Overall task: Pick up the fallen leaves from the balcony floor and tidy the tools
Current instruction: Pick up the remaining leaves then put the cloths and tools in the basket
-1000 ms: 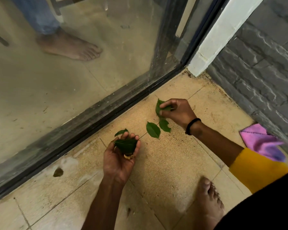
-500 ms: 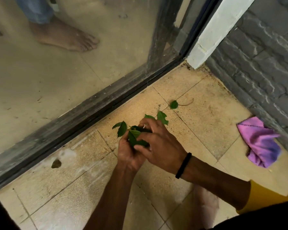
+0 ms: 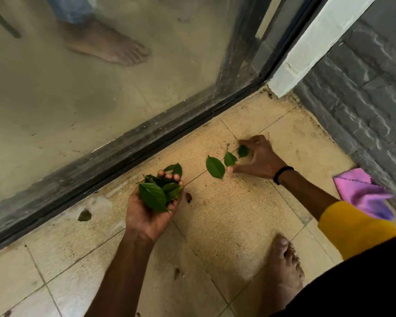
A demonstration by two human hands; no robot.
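Observation:
My left hand (image 3: pixel 151 213) is turned palm up and holds a bunch of green leaves (image 3: pixel 157 193) in its curled fingers, low over the beige tiled floor (image 3: pixel 226 225). Three green leaves lie on the tiles to its right: a large leaf (image 3: pixel 215 167), a middle leaf (image 3: pixel 229 159) and a small leaf (image 3: pixel 242 151). My right hand (image 3: pixel 258 157) is arched over the small leaf with its fingertips on the floor. Its thumb is stretched out toward the large leaf. I cannot see any leaf lifted by that hand.
A dark sliding-door track (image 3: pixel 124 152) and glass run diagonally at the left, with another person's bare foot (image 3: pixel 105 44) behind the glass. A grey brick wall (image 3: pixel 364 99) stands at the right, a pink cloth (image 3: pixel 364 193) at its base. My bare foot (image 3: pixel 284 271) is near. Brown debris (image 3: pixel 84 215) lies by the track.
My right hand has left the bunch in my left hand and reached out to the right over the leaves on the floor. My left hand now holds more leaves.

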